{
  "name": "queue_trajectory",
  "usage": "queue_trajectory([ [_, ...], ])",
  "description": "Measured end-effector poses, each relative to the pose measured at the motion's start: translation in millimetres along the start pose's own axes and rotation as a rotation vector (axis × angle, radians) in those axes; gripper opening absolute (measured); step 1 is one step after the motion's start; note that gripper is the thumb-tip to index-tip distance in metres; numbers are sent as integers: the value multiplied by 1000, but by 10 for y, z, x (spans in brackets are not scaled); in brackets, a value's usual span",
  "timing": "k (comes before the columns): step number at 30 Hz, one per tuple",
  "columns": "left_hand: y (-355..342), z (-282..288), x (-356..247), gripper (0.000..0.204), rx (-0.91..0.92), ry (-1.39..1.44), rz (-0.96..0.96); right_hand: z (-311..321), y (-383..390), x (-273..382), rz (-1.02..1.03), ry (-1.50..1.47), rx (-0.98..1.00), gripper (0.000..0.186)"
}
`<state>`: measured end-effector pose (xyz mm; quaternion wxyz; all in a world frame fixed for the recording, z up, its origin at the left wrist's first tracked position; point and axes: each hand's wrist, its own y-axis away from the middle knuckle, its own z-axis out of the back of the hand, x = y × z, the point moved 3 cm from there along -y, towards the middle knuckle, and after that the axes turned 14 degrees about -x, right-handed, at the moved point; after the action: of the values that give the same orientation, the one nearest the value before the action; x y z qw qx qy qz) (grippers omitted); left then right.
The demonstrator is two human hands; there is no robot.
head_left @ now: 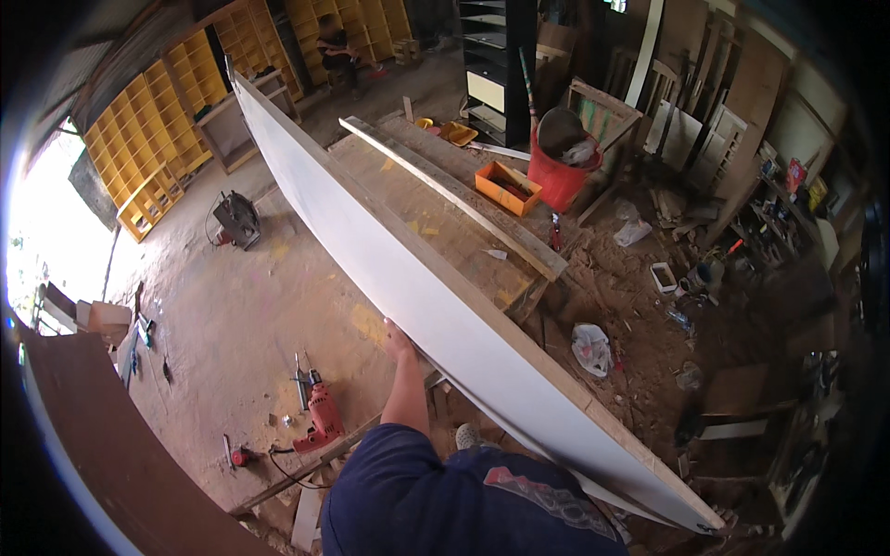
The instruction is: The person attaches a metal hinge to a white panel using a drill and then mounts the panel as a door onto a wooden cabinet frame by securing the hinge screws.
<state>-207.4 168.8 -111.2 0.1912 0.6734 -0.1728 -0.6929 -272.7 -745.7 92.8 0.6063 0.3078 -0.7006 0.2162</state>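
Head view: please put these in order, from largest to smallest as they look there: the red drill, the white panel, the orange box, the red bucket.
1. White panel, by far the largest
2. Red bucket
3. Orange box and red drill, too alike to rank

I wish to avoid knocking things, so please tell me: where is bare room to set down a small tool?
A wide bare patch of the brown surface lies left of the white panel, between the dark power tool and the red drill. Crowded: around the drill, with a slim metal tool beside it, and the ground at right, with plastic bags and wood scraps.
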Motion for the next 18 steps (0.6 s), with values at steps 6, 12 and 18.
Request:
queue_trajectory([
  [6, 45, -121, -311, 89, 357, 284, 135, -326, 160, -277, -64, -25, 8, 99],
  [12, 702, 0, -179, 91, 484, 476, 262, -571, 58, -318, -72, -15, 26, 98],
  [18, 1353, 383, -205, 88, 410, 527, 183, -904, -295, -431, -113, -7, 118, 97],
])
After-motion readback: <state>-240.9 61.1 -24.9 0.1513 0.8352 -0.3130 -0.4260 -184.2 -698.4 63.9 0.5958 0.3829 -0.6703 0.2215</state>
